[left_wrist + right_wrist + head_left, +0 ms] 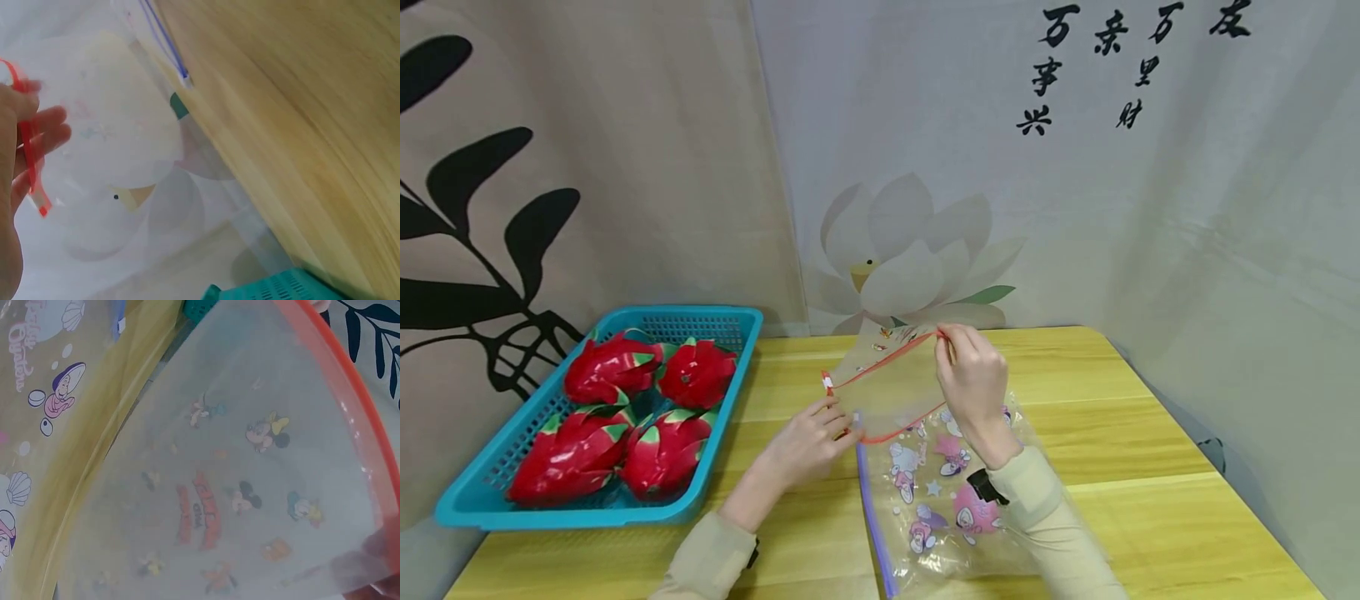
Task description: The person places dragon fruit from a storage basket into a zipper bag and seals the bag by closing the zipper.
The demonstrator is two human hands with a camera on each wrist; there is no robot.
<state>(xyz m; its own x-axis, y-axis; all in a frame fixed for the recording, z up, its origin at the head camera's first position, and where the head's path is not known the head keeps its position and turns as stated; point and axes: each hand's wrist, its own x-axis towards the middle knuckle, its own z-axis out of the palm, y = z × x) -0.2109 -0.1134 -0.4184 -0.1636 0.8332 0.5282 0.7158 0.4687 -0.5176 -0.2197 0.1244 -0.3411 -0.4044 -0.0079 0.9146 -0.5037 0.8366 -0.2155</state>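
Observation:
A frosted zip bag (887, 396) with a red-orange zip edge is raised over the table, its mouth spread apart. My right hand (973, 379) pinches the top corner of that edge. At the lower left, my left hand (808, 442) holds the zip edge near its slider; in the left wrist view the red strip (32, 153) crosses the fingers. Small cartoon prints on the bag (250, 475) fill the right wrist view. Below the hands lies a second clear zip bag (936, 500), flat, with pink prints and a purple zip edge.
A blue plastic basket (748, 321) stands at the left, with several red dragon fruits (576, 458) inside. The wooden table (1150, 517) reaches back to a printed curtain (1225, 208). The table's right edge slants beyond the right arm.

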